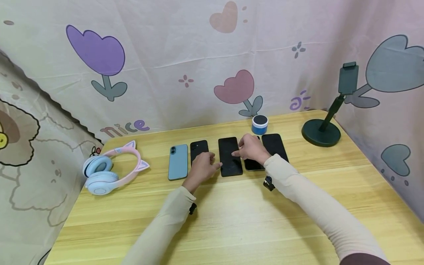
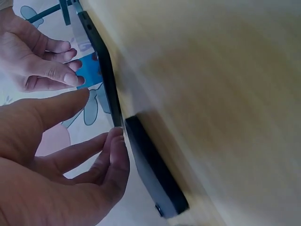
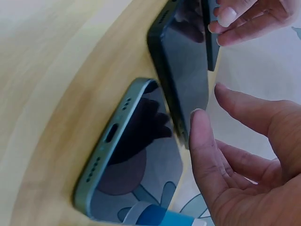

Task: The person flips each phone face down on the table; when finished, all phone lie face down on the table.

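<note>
Several phones lie in a row on the wooden table. My left hand (image 1: 202,169) hovers over the near end of a black phone with its cameras up (image 1: 198,146). In the left wrist view its fingertips are close beside the middle black phone (image 2: 107,70), thumb apart from the fingers. My right hand (image 1: 250,149) is over the gap between that middle phone and a green-edged, screen-up phone (image 3: 136,146), partly covering the latter in the head view. Its thumb and forefinger stand apart at the middle phone's edge. Neither hand grips anything.
A light blue phone (image 1: 178,162) ends the row at left, a dark phone (image 1: 275,145) at right. Pink-and-blue cat-ear headphones (image 1: 102,183) lie at far left. Behind stands a blue-and-white round container (image 1: 259,127); a dark green phone stand (image 1: 321,133) is at back right, before a printed curtain.
</note>
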`<state>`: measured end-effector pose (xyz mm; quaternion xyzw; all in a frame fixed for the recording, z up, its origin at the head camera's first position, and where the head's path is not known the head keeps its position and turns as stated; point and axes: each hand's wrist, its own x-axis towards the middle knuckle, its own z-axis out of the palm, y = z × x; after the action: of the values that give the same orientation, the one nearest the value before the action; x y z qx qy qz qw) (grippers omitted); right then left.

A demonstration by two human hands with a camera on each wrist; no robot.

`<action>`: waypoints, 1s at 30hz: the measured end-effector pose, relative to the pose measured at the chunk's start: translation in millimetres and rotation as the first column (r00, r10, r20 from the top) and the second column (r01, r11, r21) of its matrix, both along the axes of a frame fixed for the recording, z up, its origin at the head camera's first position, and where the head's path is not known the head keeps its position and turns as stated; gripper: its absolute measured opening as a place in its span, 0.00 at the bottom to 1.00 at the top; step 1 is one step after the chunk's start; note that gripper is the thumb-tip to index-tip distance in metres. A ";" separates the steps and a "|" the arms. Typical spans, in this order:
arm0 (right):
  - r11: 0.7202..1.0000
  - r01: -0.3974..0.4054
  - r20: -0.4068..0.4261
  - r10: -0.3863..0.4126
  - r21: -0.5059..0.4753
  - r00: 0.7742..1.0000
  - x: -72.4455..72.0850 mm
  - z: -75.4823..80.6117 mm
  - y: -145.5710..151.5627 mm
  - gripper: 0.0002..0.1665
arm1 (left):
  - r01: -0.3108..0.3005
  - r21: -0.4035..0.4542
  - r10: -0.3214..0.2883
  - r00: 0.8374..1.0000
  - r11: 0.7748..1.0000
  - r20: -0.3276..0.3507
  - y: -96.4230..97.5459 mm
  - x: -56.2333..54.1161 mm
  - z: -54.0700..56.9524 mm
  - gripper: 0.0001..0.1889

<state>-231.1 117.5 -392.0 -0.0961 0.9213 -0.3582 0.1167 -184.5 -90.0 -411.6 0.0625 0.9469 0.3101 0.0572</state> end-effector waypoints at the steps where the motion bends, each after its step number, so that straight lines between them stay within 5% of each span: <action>1: 1.000 0.001 0.000 -0.001 0.006 1.000 0.0 -1.0 0.8 0.19 | 0.001 -0.004 -0.001 1.000 1.000 0.002 1.3 -0.7 -1.1 0.15; 9: 1.000 0.003 0.015 -0.003 0.026 1.000 1.2 -5.4 2.0 0.17 | 0.005 -0.053 -0.007 0.999 0.999 -0.044 11.1 -6.6 -9.2 0.27; 16: 0.999 0.000 0.030 -0.001 0.034 1.000 1.6 -7.0 -0.2 0.15 | -0.019 -0.109 0.017 1.000 0.994 -0.018 20.9 -8.3 -9.9 0.22; 30: 0.998 -0.002 0.037 -0.001 0.064 0.999 0.4 -6.7 -7.0 0.15 | -0.067 -0.055 0.070 0.996 0.996 0.055 25.3 -4.4 -6.1 0.15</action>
<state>-230.7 110.5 -398.8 -0.0857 0.9299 -0.3303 0.1370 -188.9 -64.8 -417.6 0.0195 0.9544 0.2883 0.0751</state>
